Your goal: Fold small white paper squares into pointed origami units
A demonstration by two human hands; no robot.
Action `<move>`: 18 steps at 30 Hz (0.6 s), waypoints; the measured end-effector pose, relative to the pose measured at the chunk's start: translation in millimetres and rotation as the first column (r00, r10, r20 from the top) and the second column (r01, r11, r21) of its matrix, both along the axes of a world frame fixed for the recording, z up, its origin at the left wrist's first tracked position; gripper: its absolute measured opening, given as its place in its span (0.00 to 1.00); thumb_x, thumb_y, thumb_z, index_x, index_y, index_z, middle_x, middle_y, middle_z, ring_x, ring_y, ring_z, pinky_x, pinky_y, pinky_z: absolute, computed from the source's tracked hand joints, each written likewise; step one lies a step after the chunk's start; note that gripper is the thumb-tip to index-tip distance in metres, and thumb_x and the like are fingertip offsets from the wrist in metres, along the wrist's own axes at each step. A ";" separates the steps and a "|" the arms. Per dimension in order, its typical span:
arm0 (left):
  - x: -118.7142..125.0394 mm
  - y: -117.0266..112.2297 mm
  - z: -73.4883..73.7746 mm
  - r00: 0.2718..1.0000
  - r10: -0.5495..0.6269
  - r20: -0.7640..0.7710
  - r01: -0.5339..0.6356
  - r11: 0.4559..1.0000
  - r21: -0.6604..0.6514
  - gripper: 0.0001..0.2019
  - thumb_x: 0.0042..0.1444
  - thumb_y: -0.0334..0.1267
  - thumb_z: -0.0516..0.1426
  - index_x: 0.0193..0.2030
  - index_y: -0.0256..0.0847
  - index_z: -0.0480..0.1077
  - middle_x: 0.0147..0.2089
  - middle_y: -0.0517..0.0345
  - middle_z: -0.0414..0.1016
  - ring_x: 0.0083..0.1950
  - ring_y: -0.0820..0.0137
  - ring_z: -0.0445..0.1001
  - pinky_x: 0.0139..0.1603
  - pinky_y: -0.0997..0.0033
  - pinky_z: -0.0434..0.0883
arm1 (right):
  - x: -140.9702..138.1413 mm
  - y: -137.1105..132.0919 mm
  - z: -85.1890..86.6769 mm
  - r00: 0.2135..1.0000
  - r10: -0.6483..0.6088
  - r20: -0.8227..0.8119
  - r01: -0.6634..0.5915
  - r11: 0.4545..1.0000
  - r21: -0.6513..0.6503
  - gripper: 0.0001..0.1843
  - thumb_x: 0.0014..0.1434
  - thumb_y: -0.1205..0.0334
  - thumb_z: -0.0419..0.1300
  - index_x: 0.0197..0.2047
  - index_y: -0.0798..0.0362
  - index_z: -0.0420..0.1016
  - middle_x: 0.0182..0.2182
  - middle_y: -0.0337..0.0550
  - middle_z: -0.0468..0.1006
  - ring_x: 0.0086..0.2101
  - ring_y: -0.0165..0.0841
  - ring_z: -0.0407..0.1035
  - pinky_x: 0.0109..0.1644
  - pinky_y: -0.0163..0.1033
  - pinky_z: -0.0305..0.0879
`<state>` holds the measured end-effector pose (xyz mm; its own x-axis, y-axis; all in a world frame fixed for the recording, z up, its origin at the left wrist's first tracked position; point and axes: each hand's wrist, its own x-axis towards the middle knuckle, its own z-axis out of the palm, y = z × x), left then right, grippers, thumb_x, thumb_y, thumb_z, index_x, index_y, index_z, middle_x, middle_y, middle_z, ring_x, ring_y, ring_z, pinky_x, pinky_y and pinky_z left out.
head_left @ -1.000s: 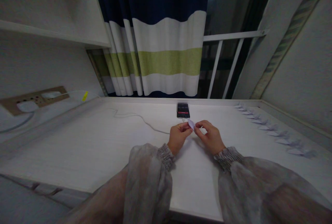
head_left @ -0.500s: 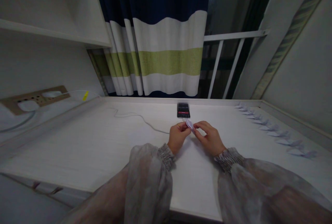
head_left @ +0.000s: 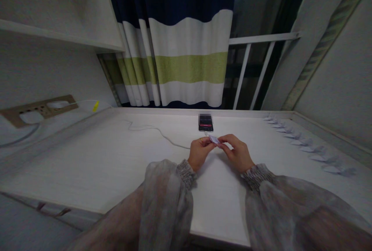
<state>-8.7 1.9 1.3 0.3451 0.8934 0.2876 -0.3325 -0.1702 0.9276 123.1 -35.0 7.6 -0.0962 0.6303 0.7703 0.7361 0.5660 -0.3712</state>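
Folded paper (head_left: 214,139) is being gripped by fingertips of left hand (head_left: 199,154) and right hand (head_left: 237,155); phone (head_left: 205,123) is lying on the far side.

Wore soft grey on both sides, and sheer: ballooned wide in the left sleeve (head_left: 167,200), went just as full in the right sleeve (head_left: 279,196), thin enough to see through, with loose folds. Pinched in at the left cuff (head_left: 186,173) and the right cuff (head_left: 257,176), ruched and tightly crinkled! Flashed a gold-coloured ring (head_left: 201,139), too, on the left hand (head_left: 200,153).
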 end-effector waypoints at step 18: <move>1.2 -3.2 4.3 0.999 0.026 0.042 -0.026 1.000 -0.017 0.06 0.38 0.32 0.60 0.27 0.35 0.75 0.26 0.59 0.74 0.30 0.74 0.69 0.40 0.71 0.65 | -5.2 1.0 0.3 0.989 -0.026 0.146 0.011 0.995 0.103 0.05 0.57 0.70 0.48 0.33 0.52 0.63 0.30 0.47 0.67 0.34 0.37 0.61 0.38 0.44 0.62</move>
